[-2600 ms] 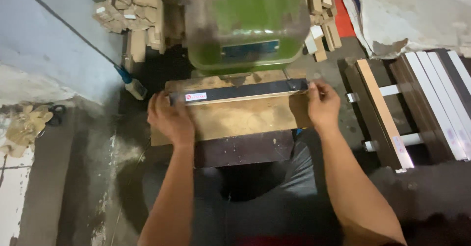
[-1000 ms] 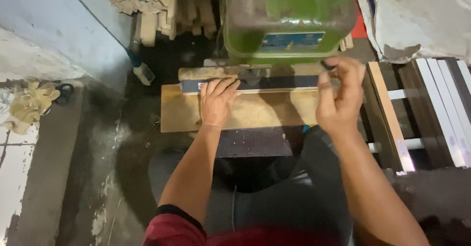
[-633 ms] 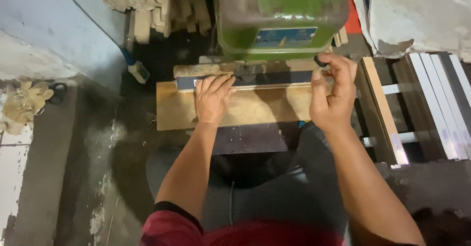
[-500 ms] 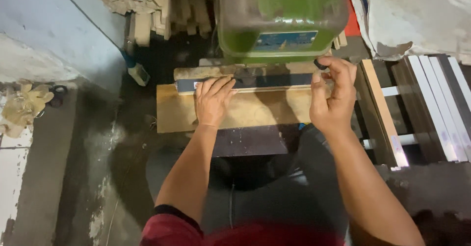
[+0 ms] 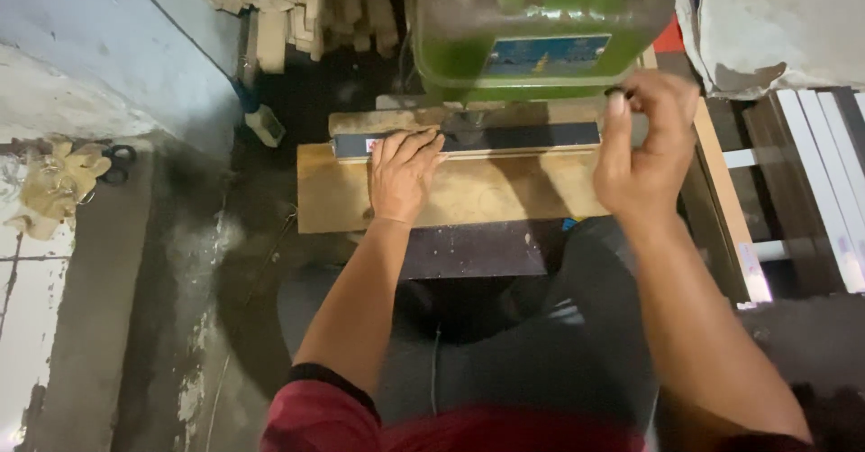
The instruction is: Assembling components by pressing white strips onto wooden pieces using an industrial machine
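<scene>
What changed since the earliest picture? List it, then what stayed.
The left hand moved from the left end of the dark strip to its middle, pressing it flat. The right hand left the strip's right end and rose, fingers pinched. The strip stays on the wooden board beneath the green machine.

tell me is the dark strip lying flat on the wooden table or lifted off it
Lying flat: the dark strip rests along the wooden table, pressed down by the left hand.

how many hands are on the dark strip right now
2: the left hand lies flat on the dark strip near its middle; the right hand pinches at its right end, which it hides.
</scene>
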